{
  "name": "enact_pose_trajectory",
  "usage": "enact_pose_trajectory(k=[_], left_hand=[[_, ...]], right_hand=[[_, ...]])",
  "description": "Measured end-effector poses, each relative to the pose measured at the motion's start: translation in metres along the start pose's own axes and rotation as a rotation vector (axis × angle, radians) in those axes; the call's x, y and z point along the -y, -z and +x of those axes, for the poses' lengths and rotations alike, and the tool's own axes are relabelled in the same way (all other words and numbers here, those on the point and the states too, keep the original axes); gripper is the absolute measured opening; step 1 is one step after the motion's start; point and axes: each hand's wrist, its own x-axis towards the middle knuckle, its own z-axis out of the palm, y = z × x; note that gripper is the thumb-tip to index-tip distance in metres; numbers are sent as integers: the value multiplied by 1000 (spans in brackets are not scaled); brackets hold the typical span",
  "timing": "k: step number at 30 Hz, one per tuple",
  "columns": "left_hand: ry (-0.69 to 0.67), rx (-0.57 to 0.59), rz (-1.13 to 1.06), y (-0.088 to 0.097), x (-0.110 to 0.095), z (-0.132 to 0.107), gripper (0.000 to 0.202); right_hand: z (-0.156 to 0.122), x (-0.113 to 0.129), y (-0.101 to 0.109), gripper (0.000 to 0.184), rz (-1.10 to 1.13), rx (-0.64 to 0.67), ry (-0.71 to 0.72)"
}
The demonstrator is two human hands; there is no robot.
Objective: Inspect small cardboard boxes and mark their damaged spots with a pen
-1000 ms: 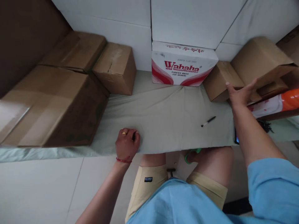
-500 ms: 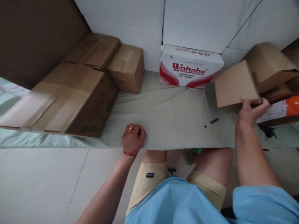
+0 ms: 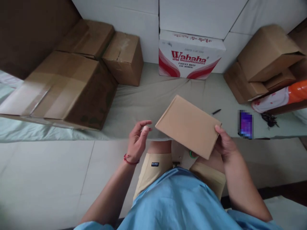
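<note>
A small brown cardboard box [image 3: 188, 126] is tilted above the front edge of the cloth-covered surface [image 3: 148, 105]. My right hand [image 3: 225, 143] grips it at its right end, thumb on top and fingers underneath. To the left of the box, my left hand [image 3: 139, 139] is raised and holds nothing, thumb and fingers apart and a short gap from the box's left corner. A black pen [image 3: 216, 111] lies on the cloth just behind the held box, partly covered by it.
Large cardboard boxes [image 3: 52, 89] stand at the left, a white Wahaha carton [image 3: 189, 57] against the wall. Stacked cardboard boxes [image 3: 271, 54], an orange and white cylinder [image 3: 283, 95], keys [image 3: 270, 119] and a phone with a pixelated screen [image 3: 246, 124] are at the right.
My right hand has brought the small box from the right-hand stack to in front of me. My left hand has lifted off the cloth and uncurled. The phone now shows.
</note>
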Motion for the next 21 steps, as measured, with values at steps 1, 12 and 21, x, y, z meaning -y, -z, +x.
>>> enact_pose_trajectory(k=[1, 12, 21], left_hand=[[15, 49, -144, -2, -9, -9, 45], [494, -155, -640, 7, -25, -24, 53], [558, -71, -671, -9, -35, -28, 54]], right_hand=[[3, -4, -3, 70, 48, 40, -20], [-34, 12, -12, 52, 75, 459, 213], [-47, 12, -18, 43, 65, 230, 308]])
